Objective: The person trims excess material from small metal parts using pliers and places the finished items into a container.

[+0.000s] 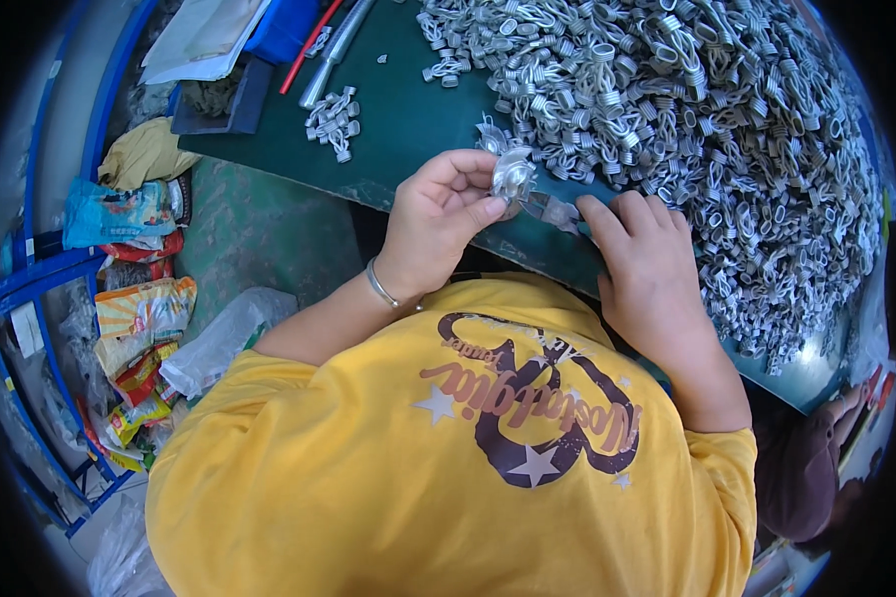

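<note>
My left hand [438, 211] pinches a round, silvery metal piece [513, 177] between thumb and fingers, just above the near edge of the green table [378, 159]. Against the right side of that piece is the end of a flat metal tool [551, 211]; most of it is hidden, so its exact kind does not show. My right hand [645, 261] is closed around the tool, fingers curled. Beyond both hands spreads a large heap of grey metal loop fittings [617, 90] with ribbed collars. A few similar loops [335, 123] lie apart on the left.
A red rod [311, 46] and a silver tapered rod [336, 52] lie at the back left, near a grey tray [259, 95], a blue bin [281, 30] and papers [204, 35]. Colourful packets [144, 308] hang by a blue rack [40, 269]. Another person's dark sleeve [801, 478] is at right.
</note>
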Demonstrator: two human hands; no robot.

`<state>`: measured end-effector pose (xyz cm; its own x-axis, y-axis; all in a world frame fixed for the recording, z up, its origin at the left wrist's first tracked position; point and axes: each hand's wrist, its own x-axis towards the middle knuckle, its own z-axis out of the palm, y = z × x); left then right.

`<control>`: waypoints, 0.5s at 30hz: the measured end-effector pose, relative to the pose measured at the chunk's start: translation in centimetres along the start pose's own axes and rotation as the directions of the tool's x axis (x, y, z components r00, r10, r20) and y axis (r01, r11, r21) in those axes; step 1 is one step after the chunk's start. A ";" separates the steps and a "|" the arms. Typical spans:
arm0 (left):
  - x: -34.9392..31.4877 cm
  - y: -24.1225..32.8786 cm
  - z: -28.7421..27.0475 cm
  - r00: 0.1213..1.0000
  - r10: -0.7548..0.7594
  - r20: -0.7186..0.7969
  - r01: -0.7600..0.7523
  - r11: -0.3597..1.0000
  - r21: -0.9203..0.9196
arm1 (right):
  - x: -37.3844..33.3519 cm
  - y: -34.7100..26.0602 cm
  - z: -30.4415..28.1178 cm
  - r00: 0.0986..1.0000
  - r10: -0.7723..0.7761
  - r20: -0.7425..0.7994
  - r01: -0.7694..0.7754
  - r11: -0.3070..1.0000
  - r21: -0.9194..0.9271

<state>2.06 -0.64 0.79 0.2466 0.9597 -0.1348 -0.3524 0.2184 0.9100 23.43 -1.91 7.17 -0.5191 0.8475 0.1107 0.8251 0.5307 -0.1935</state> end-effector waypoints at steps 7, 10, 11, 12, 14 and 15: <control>0.8 2.0 0.2 0.986 -0.167 -0.025 0.154 0.949 -0.274 | -0.3 0.5 0.6 0.971 0.178 0.159 -0.236 0.620 0.749; 0.6 1.5 1.2 0.979 -0.204 0.030 0.201 0.912 -0.358 | 1.3 -1.5 2.7 0.927 0.343 0.152 -0.235 0.215 0.948; 0.6 0.9 1.4 0.979 -0.195 0.061 0.204 0.908 -0.367 | 1.9 -2.0 3.0 0.931 0.354 0.088 -0.171 0.209 0.963; 0.5 0.6 1.5 0.979 -0.187 0.086 0.206 0.904 -0.375 | 2.3 -2.2 4.0 0.926 0.378 -0.006 -0.112 0.287 0.951; 0.6 0.9 2.0 0.974 -0.200 0.108 0.227 0.876 -0.426 | 2.7 -2.1 4.3 0.908 0.418 -0.023 -0.172 0.422 0.890; 0.6 0.9 2.1 0.976 -0.207 0.072 0.218 0.874 -0.435 | 2.9 -2.2 4.4 0.908 0.418 -0.022 -0.173 0.422 0.890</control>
<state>3.76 -0.23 2.34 0.3789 0.8782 -0.2920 -0.6468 0.4770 0.5951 19.18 -0.62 3.67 -0.1215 0.9918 0.0407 0.2398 0.0691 -0.9684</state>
